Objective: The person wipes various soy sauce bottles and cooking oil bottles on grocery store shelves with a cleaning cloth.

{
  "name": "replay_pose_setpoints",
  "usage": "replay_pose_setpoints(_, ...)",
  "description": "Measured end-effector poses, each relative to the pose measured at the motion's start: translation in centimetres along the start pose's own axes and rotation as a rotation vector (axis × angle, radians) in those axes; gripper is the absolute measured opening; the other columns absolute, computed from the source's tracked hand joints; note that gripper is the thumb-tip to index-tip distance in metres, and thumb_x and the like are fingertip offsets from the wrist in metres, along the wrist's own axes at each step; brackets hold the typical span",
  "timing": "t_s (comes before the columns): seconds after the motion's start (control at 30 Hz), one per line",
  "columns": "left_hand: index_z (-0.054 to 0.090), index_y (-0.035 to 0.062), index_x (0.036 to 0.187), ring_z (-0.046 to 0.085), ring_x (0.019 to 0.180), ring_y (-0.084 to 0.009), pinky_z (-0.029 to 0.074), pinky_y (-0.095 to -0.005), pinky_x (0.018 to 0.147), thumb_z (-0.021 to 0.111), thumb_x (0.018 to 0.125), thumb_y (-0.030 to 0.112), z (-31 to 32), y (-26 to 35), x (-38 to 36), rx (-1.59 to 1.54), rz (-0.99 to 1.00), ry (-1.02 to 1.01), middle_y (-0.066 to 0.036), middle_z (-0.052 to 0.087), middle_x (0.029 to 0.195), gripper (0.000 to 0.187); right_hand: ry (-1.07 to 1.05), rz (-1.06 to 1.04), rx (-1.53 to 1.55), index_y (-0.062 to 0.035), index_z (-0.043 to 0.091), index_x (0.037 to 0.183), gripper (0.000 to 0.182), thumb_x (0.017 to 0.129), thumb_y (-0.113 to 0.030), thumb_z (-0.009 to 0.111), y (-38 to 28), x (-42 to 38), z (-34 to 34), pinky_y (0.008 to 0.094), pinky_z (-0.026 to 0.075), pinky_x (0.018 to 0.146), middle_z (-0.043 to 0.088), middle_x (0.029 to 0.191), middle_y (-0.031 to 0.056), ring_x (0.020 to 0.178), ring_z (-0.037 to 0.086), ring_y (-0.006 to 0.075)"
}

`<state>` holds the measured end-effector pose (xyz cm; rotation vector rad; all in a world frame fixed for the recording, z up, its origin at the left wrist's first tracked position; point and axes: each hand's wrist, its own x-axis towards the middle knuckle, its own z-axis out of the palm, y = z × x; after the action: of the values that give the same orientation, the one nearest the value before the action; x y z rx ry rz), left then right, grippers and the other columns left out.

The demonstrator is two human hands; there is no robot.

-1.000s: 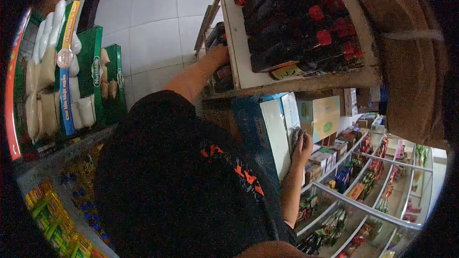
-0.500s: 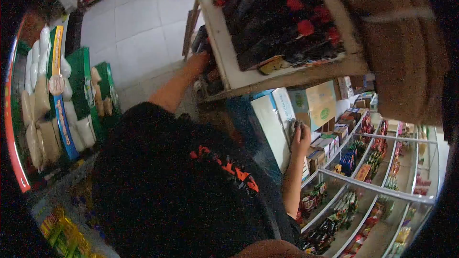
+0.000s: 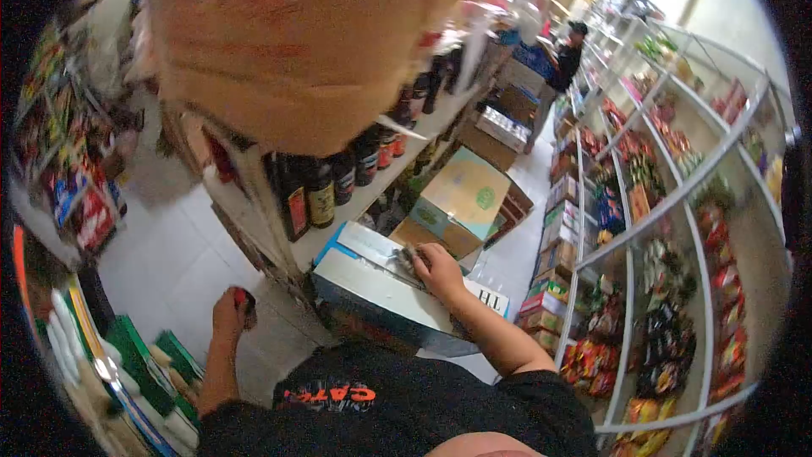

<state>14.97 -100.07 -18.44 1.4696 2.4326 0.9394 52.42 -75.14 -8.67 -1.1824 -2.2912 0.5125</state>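
Observation:
A blue and white carton (image 3: pixel 372 283) lies on its side in front of me, below the shelf edge. My right hand (image 3: pixel 436 264) rests on top of it, closed around a small dark grey object that presses on the carton's seam. My left hand (image 3: pixel 230 309) is low at the left, over the white tiled floor, and grips a small dark item with a red top (image 3: pixel 245 300). Both forearms are bare, and my black shirt with orange lettering (image 3: pixel 338 393) fills the bottom.
A wooden shelf holds dark bottles (image 3: pixel 321 190) with red caps just behind the carton. A cardboard box with a green logo (image 3: pixel 461 195) sits beyond it. White wire racks of snack packets (image 3: pixel 668 228) line the right. Another person (image 3: pixel 573 51) stands far down the aisle. Green packs (image 3: pixel 139 360) are lower left.
The view swung up from the floor to the aisle. My left hand came out of the lower shelf holding the red-topped item. My right hand stayed on the carton.

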Motion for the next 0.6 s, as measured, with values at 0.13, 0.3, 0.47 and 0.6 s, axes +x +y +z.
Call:
replay_pose_setpoints(0.13, 0.053, 0.0023, 0.103, 0.058, 0.085, -0.0314, 0.045, -0.0356, 0.077, 0.062, 0.075, 0.013, -5.3, 7.7, -1.8, -0.076, 0.1, 0.098, -0.015, 0.06, 0.091, 0.031, -0.094, 0.039, 0.047, -0.0042, 0.057, 0.097, 0.027, 0.082, -0.026, 0.054, -0.5, 0.1, -1.1, 0.0383, 0.044, 0.076, 0.056, 0.096, 0.0145, 0.09, 0.054, 0.0329)
replay_pose_setpoints(0.3, 0.052, -0.0041, 0.104, 0.059, 0.092, -0.0222, 0.045, -0.0336, 0.083, 0.066, 0.074, 0.019, -9.1, 15.9, -3.0, -0.684, 0.162, 0.174, -0.015, 0.062, 0.095, 0.041, -0.052, -0.006, 0.069, -0.009, 0.058, 0.097, 0.029, 0.082, -0.033, 0.053, 1.2, 0.1, -0.4, 0.0416, 0.045, 0.072, 0.056, 0.095, 0.0126, 0.087, 0.055, 0.0333)
replay_pose_setpoints(0.47, 0.046, -0.0042, 0.111, 0.057, 0.09, -0.027, 0.045, -0.0385, 0.083, 0.058, 0.081, 0.022, -7.9, 25.3, -1.5, -1.202, 0.414, 0.291, -0.017, 0.059, 0.096, 0.041, 0.088, -0.019, 0.308, -0.0042, 0.057, 0.098, 0.029, 0.081, -0.028, 0.055, 2.5, 0.2, 0.3, 0.0357, 0.044, 0.078, 0.057, 0.098, 0.0132, 0.09, 0.056, 0.0298)
replay_pose_setpoints(0.6, 0.046, -0.0026, 0.112, 0.057, 0.088, -0.0267, 0.043, -0.0382, 0.085, 0.053, 0.084, 0.016, -6.2, 32.4, 1.0, -1.236, 0.516, 0.202, -0.016, 0.059, 0.093, 0.034, 0.22, 0.177, 0.856, -0.0012, 0.058, 0.097, 0.027, 0.081, -0.024, 0.054, 6.1, 1.5, 0.5, 0.032, 0.042, 0.08, 0.06, 0.096, 0.011, 0.088, 0.056, 0.024)
